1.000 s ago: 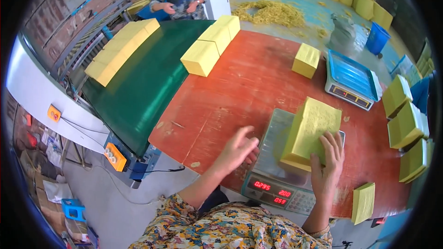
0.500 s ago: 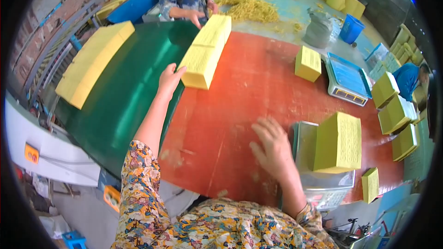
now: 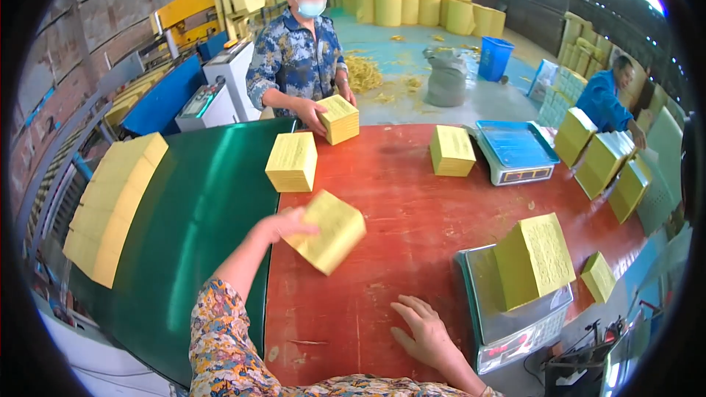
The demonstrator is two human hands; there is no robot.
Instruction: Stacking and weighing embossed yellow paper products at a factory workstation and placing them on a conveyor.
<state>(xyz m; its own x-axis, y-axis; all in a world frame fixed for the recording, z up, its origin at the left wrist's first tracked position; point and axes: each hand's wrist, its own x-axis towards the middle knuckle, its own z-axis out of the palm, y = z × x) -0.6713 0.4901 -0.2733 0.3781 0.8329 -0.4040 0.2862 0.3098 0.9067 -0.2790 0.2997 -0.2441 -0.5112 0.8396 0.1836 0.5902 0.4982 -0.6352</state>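
My left hand (image 3: 283, 226) grips a tilted stack of yellow paper (image 3: 329, 235) above the red tabletop, its fingers lying over one side; both are a little blurred by motion. Beyond it, another yellow paper stack (image 3: 292, 163) rests where the green belt meets the red board. My right hand (image 3: 423, 332) is open and holds nothing, fingers spread low over the red tabletop (image 3: 382, 279). Beside that hand, a large yellow paper stack (image 3: 535, 261) sits on a metal-topped scale (image 3: 482, 294). Across the table, a co-worker's hand holds a yellow stack (image 3: 339, 119).
On the left, a long row of yellow paper (image 3: 118, 206) lies on the green belt (image 3: 191, 235). A blue-topped scale (image 3: 517, 151) and a yellow stack (image 3: 452, 151) stand at the far right. More stacks line the right edge, near a person in blue (image 3: 604, 95).
The long yellow block at my left hand is now separate stacks; my left hand has drawn one nearer and tilted it. My right hand has moved lower. The view has tipped up.
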